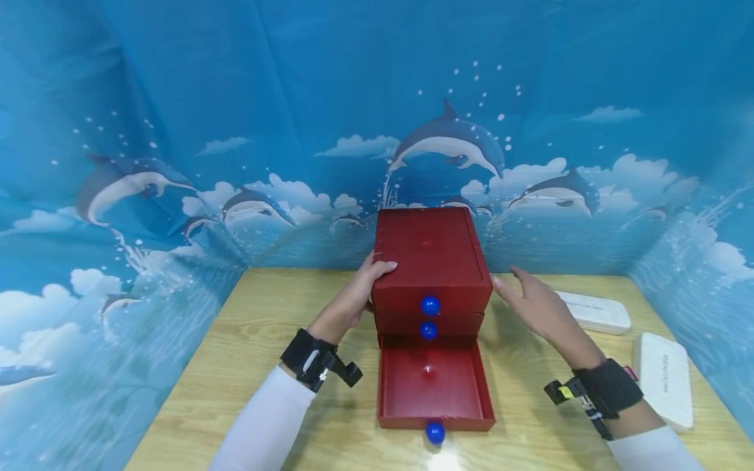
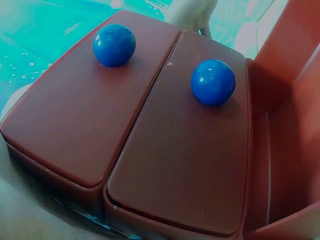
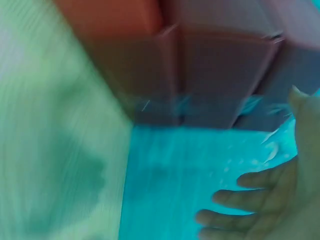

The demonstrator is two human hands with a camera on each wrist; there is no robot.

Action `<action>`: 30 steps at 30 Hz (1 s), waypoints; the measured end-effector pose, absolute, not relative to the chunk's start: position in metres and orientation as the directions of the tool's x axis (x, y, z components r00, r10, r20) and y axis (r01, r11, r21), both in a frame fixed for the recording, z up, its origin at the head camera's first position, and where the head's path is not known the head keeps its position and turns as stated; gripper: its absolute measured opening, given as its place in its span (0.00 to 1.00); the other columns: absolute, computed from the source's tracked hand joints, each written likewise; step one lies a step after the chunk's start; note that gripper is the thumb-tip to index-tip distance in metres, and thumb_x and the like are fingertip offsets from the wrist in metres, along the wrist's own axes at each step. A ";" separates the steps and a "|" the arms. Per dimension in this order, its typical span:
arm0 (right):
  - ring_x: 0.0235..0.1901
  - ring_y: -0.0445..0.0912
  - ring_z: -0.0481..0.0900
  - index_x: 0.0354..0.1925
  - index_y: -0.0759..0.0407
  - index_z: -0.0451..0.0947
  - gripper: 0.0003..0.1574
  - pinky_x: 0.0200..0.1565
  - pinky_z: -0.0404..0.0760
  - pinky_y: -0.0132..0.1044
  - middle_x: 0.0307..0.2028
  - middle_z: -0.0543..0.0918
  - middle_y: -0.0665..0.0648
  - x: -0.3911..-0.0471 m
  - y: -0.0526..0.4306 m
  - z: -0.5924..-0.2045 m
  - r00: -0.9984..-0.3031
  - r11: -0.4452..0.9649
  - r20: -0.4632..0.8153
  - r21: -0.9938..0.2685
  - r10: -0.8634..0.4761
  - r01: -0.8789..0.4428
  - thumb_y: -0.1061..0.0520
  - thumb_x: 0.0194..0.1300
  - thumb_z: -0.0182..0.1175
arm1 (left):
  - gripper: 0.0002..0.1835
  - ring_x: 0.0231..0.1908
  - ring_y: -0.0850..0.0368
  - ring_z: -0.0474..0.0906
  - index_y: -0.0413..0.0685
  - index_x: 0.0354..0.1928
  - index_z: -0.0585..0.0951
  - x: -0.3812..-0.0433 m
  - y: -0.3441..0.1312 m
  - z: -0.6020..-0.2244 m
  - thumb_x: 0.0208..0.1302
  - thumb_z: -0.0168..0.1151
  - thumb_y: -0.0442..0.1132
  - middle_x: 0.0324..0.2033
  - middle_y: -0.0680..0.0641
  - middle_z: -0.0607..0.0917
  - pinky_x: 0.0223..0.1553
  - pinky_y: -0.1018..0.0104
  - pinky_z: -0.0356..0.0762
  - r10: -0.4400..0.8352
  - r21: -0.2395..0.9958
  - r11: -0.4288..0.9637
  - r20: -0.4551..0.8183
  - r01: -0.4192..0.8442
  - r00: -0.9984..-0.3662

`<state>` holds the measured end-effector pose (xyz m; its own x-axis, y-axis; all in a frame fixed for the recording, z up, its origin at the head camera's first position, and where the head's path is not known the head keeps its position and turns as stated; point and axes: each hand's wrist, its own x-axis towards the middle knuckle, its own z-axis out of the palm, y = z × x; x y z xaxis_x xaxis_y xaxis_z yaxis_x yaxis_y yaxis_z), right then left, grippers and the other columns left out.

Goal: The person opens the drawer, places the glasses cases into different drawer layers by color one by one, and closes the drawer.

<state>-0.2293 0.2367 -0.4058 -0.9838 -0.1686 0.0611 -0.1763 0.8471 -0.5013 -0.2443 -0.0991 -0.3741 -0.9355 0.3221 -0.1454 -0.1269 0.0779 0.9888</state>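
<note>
A dark red chest of drawers point(image 1: 432, 248) with round blue knobs stands on the table. Its bottom drawer point(image 1: 432, 392) is pulled out, and nothing lies inside it. The two upper drawers are closed; their knobs, the top knob point(image 2: 114, 45) and the middle knob point(image 2: 213, 82), show in the left wrist view. My left hand point(image 1: 359, 288) holds the chest's left side, thumb over the top edge, other fingers mostly hidden. Beside the right side is my right hand point(image 1: 533, 304), fingers extended; the right wrist view shows its spread fingers point(image 3: 240, 200) apart from the chest.
Two white oblong cases, a farther case point(image 1: 595, 313) and a nearer case point(image 1: 664, 379), lie at the right of the wooden table point(image 1: 235, 386). A blue dolphin-print curtain point(image 1: 318, 85) hangs behind and along both sides.
</note>
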 end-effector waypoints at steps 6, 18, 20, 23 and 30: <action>0.56 0.70 0.65 0.67 0.69 0.58 0.64 0.42 0.73 0.66 0.61 0.66 0.75 -0.239 0.255 -0.433 -0.953 0.932 0.252 -0.275 -0.167 -0.236 0.18 0.57 0.46 | 0.36 0.46 0.41 0.75 0.74 0.70 0.51 -0.245 -0.100 -0.374 0.63 0.53 0.62 0.53 0.41 0.72 0.35 0.47 0.78 0.315 0.988 0.081 -0.147 -0.128 -0.937; 0.55 0.73 0.63 0.61 0.75 0.62 0.66 0.53 0.63 0.67 0.57 0.67 0.79 -0.253 0.303 -0.464 -0.941 0.952 0.254 -0.152 -0.222 -0.266 0.19 0.52 0.52 | 0.37 0.47 0.42 0.75 0.75 0.71 0.48 -0.244 -0.100 -0.374 0.63 0.52 0.63 0.54 0.42 0.72 0.36 0.48 0.78 0.317 0.987 0.088 -0.157 -0.136 -0.935; 0.54 0.74 0.63 0.62 0.74 0.62 0.66 0.52 0.63 0.68 0.57 0.67 0.79 -0.255 0.311 -0.468 -0.945 0.954 0.242 -0.152 -0.219 -0.260 0.19 0.52 0.54 | 0.38 0.47 0.42 0.75 0.75 0.71 0.48 -0.243 -0.100 -0.374 0.63 0.52 0.63 0.54 0.42 0.72 0.36 0.48 0.78 0.318 0.987 0.087 -0.154 -0.133 -0.935; 0.53 0.76 0.62 0.62 0.74 0.61 0.66 0.51 0.62 0.71 0.58 0.66 0.80 -0.257 0.323 -0.475 -0.956 0.961 0.219 -0.149 -0.196 -0.232 0.19 0.51 0.54 | 0.38 0.47 0.42 0.75 0.74 0.71 0.49 -0.243 -0.100 -0.375 0.62 0.52 0.63 0.54 0.42 0.72 0.36 0.48 0.77 0.316 0.987 0.089 -0.153 -0.131 -0.936; 0.52 0.79 0.58 0.62 0.75 0.59 0.70 0.49 0.58 0.74 0.57 0.63 0.81 -0.260 0.342 -0.485 -0.980 0.977 0.150 -0.149 -0.129 -0.152 0.16 0.48 0.53 | 0.37 0.46 0.42 0.75 0.75 0.70 0.49 -0.243 -0.100 -0.376 0.62 0.52 0.63 0.53 0.41 0.73 0.36 0.48 0.77 0.316 0.988 0.092 -0.147 -0.124 -0.937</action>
